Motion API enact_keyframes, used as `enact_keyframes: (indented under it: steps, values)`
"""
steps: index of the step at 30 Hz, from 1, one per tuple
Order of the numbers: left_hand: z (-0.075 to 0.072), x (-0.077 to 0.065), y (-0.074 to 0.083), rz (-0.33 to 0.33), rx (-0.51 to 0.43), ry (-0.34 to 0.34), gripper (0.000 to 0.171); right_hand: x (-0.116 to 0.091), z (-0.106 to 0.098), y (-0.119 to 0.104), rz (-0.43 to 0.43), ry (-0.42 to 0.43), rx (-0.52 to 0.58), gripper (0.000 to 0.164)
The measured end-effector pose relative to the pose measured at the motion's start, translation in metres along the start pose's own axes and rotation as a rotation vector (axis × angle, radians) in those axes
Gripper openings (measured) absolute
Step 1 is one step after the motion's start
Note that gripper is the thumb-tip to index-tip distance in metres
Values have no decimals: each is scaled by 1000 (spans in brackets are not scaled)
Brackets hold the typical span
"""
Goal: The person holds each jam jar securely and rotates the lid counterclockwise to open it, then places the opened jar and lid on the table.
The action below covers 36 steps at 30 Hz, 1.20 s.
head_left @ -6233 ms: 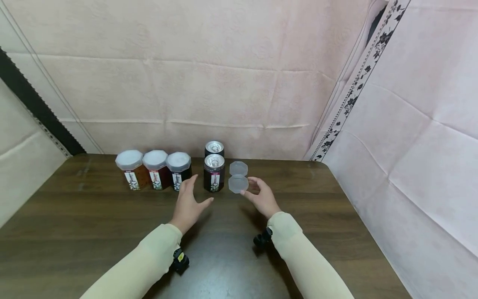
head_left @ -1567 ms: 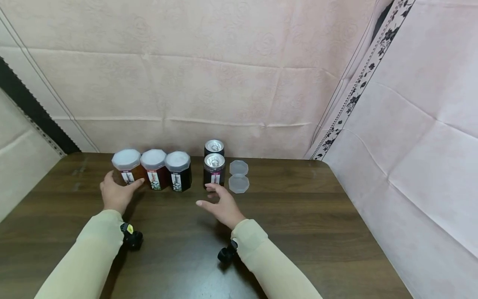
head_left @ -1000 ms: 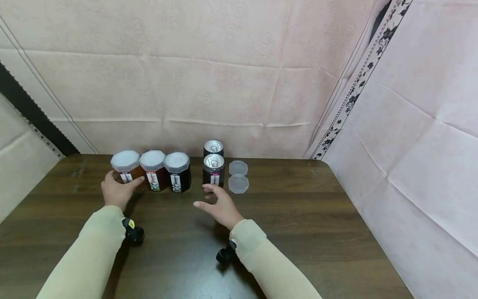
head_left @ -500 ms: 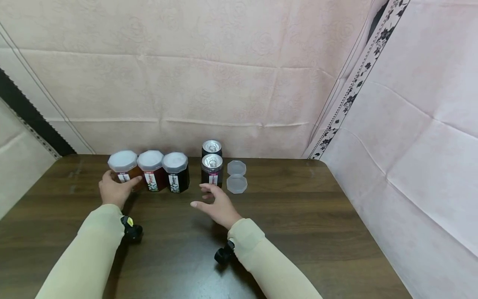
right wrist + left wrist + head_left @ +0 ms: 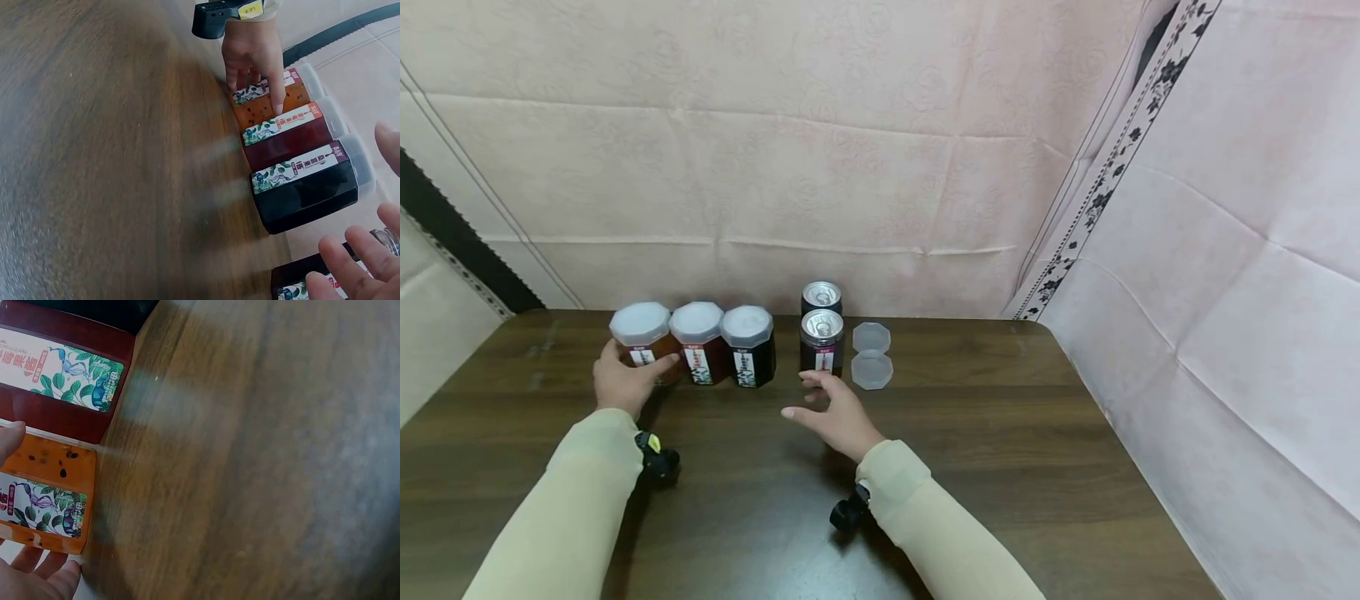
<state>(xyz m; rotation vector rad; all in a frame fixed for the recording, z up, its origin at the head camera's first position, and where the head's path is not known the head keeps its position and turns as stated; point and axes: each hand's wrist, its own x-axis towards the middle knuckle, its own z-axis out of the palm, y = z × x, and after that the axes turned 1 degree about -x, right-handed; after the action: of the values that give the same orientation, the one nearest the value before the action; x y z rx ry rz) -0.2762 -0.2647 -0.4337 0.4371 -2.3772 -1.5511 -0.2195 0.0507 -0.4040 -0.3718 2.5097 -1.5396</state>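
R hand [image 5: 837, 417] is nearest us, fingers loose & free, just before front can [image 5: 822, 335]; we see L hand [image 5: 625, 382] gripping amber jar [image 5: 644, 335], L end of row on worktop [image 5: 1037, 467] w/ red jar [image 5: 702, 343] & dark jar [image 5: 750, 344]; rear can [image 5: 822, 296] behind front can.

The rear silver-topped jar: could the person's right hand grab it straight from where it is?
Probably not straight ahead: the front silver-topped jar stands between the right hand and the rear jar. Reaching over or around might work.
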Motion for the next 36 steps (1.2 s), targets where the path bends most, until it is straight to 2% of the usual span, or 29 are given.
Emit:
enact_keyframes:
  steps: [7,15,22,36]
  values:
    - [-1,2,-2,12,-11,-23,85,0,0,0,-13,-12,-5,60]
    - [-2,1,1,-77,-84,-33,88,1,-1,-1,-8,-15,-2,62]
    - [2,1,4,-128,-147,11,88,0,-2,-3,-14,-17,-13,60]
    - [1,-2,2,-182,-189,82,87,2,-1,-4,-21,-9,-16,62]
